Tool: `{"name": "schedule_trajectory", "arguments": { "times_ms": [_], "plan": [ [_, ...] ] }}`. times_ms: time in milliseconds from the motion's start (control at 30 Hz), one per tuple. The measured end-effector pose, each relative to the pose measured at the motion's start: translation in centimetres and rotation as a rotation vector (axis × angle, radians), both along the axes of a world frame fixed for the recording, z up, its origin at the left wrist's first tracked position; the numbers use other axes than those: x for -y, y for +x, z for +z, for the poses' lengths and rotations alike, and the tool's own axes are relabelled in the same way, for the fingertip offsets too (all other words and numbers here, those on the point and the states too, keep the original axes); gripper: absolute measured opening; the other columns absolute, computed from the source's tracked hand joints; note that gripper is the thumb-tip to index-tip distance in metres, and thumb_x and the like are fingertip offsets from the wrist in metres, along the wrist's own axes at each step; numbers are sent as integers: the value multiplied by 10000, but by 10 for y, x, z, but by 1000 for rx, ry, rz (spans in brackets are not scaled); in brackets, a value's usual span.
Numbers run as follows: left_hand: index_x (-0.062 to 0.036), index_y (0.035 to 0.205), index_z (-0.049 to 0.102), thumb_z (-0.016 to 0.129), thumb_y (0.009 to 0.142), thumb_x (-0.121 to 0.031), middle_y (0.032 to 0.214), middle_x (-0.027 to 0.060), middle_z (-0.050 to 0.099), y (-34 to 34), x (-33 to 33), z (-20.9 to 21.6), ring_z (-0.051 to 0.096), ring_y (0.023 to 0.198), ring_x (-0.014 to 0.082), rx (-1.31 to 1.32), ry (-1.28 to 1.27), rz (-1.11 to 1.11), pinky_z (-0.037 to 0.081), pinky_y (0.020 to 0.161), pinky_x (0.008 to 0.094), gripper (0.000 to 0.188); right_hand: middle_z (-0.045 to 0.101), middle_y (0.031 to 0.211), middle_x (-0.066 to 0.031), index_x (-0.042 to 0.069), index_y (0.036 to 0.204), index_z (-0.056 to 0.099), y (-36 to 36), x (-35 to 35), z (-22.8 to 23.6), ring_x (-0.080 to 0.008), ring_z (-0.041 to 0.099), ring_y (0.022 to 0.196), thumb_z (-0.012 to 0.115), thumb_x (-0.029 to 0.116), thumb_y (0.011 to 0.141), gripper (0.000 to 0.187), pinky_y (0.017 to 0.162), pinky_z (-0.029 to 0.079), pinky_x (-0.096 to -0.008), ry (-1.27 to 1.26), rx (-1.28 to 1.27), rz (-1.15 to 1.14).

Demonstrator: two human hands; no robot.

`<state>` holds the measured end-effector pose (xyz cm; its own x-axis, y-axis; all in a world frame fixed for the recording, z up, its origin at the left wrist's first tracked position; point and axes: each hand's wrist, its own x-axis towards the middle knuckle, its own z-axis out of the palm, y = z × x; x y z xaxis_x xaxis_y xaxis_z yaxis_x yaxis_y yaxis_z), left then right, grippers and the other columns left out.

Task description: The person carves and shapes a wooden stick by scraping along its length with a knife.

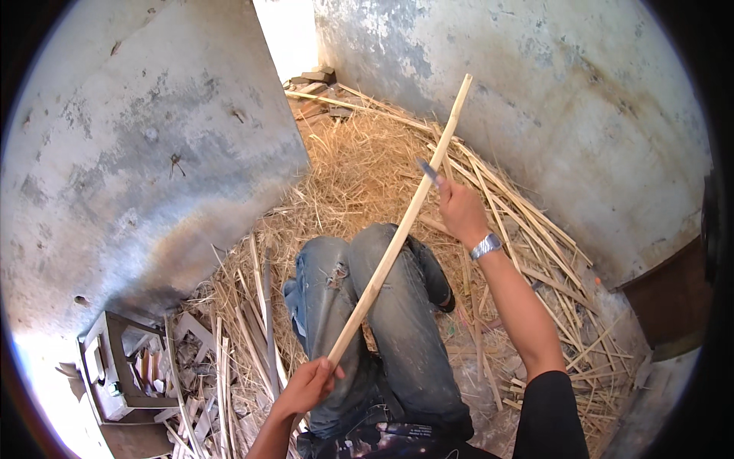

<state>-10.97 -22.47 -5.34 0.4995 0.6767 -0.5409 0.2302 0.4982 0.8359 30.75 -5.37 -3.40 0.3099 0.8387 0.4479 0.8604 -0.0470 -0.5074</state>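
A long pale strip of split bamboo or wood (pixel 395 246) slants across my knees, from low on the left up to the far right. My left hand (pixel 308 383) is closed round its near end. My right hand (pixel 463 212), with a metal watch (pixel 485 245) on the wrist, grips a knife whose handle is mostly hidden in the fist. The knife's blade (pixel 428 170) lies against the upper part of the strip. My knees, in worn jeans (pixel 329 279), sit beneath the strip.
Shavings (pixel 352 168) cover the floor. Long strips (pixel 527 214) lie along the right wall (pixel 520 92), and more strips (pixel 256 336) lie at the left. A broken grey casing (pixel 99 359) stands at lower left beside the left wall (pixel 153 138). Bricks (pixel 313 76) sit by the far opening.
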Motion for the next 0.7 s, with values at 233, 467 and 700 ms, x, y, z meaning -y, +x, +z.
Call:
{"name": "schedule_trajectory", "arguments": {
  "times_ms": [233,467,700],
  "plan": [
    [-42,880,552,380,1138,-516,581,-57,345,-35,17,-30,271,444,66,434,-695,-14,225,422,256,566,606,607,-250,-4,791,665,23,-38,1,-444,610,551,433,422,1117,584,508,456,-528,54,-3,-53],
    [-77,882,484,385,1139,-500,597,-60,298,-31,19,-40,239,444,50,805,-1055,9,187,391,238,504,542,574,-208,7,771,617,-49,26,-7,-370,538,489,498,348,1104,491,494,388,-469,68,-96,287],
    [-101,861,451,372,1143,-485,615,-51,328,-13,12,-56,232,452,46,991,-1192,-16,188,393,235,483,580,552,-189,80,760,576,-91,91,-1,-424,608,500,515,390,1093,459,449,456,-516,-132,-41,434]
  ]
}}
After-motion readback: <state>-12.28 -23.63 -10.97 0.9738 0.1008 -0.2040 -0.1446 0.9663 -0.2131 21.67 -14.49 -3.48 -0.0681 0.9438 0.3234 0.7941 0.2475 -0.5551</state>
